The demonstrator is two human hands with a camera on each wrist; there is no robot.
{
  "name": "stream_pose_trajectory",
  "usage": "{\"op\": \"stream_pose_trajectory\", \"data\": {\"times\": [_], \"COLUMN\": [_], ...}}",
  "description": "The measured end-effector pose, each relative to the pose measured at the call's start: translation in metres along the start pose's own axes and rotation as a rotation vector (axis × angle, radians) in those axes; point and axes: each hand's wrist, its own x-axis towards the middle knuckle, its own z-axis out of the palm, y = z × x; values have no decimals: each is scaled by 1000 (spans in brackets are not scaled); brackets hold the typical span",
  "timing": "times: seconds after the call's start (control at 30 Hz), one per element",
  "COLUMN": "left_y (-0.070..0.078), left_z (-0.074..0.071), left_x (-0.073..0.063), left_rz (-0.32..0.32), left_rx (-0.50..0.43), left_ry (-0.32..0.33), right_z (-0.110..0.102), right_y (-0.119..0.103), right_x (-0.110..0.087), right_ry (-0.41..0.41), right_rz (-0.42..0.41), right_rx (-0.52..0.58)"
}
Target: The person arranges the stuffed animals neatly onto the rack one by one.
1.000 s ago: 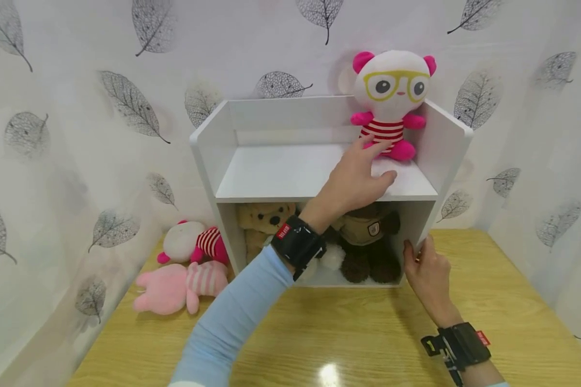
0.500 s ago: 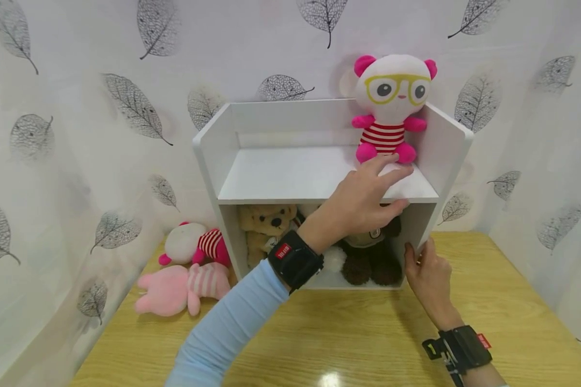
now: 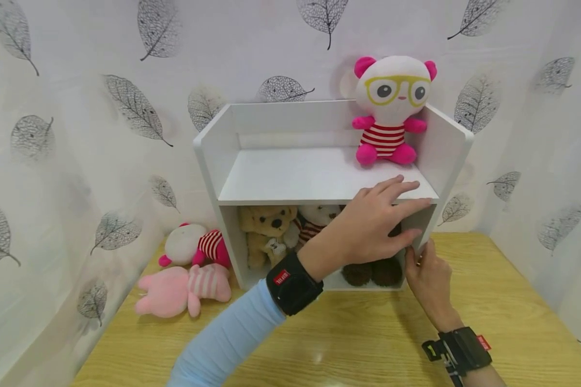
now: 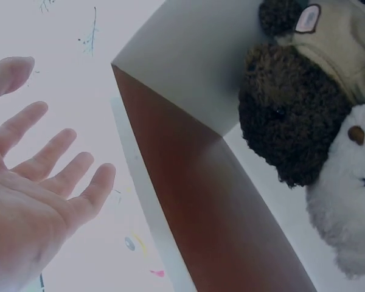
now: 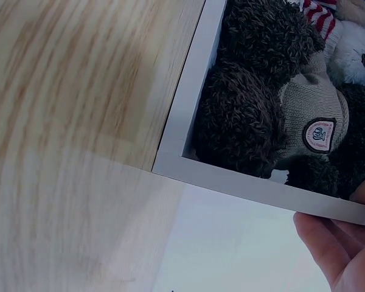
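Finding left hand [image 3: 375,223] spread, with fingers apart, before right half of shelf [image 3: 218,148], near front edge of upper board [image 3: 281,174]; cannot tell whether touching. Confirming right hand [image 3: 431,282] pinching front edge of shelf's right wall [image 3: 443,148], with thumb inside and fingers outside. Recording panda [image 3: 392,102] seated upright on upper board at right, beside right wall, apart from both hands. Noting in lower compartment [image 3: 232,239] tan bear [image 3: 266,220] at left, white bear [image 3: 319,213] in middle and dark bear [image 5: 249,109] at right, latter two partly hidden in head view by left hand and wrist. Listing on table [image 3: 281,349], left of shelf: pink toy [image 3: 167,293] lying near, second panda [image 3: 184,244] lying just beyond, with leaf-printed backdrop [image 3: 252,32] at far side
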Motion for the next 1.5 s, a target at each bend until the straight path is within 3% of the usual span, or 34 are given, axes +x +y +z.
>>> {"op": "stream_pose_trajectory", "data": {"times": [0.27,0.37,0.5,0.63,0.73,0.9,1.17,1.5], "left_y": [16,20,26,29,30,30,28,17], "left_z": [11,17,24,32,39,51,66,82], "left_x": [-17,-26,-39,-50,-57,-68,-88,-116], "left_rz": [100,138,157,151,143,131,103,16], "left_rx": [42,26,-20,-61,-95,-101,-118,-146], "left_ry": [50,79,96,115,120,75,22,-66], "right_z": [-1,0,-1,-2,-1,0,0,0], "right_y": [3,3,3,0,0,2,-2,-4], "right_x": [-2,-4,-8,-9,-7,-7,-6,-2], "right_ry": [-12,2,-2,-33,-25,-2,1,3], "right_rz": [-39,-114,-112,-29,-37,-120,10,47], "right_rx": [-70,-114,-91,-50,-69,-108,17,19]}}
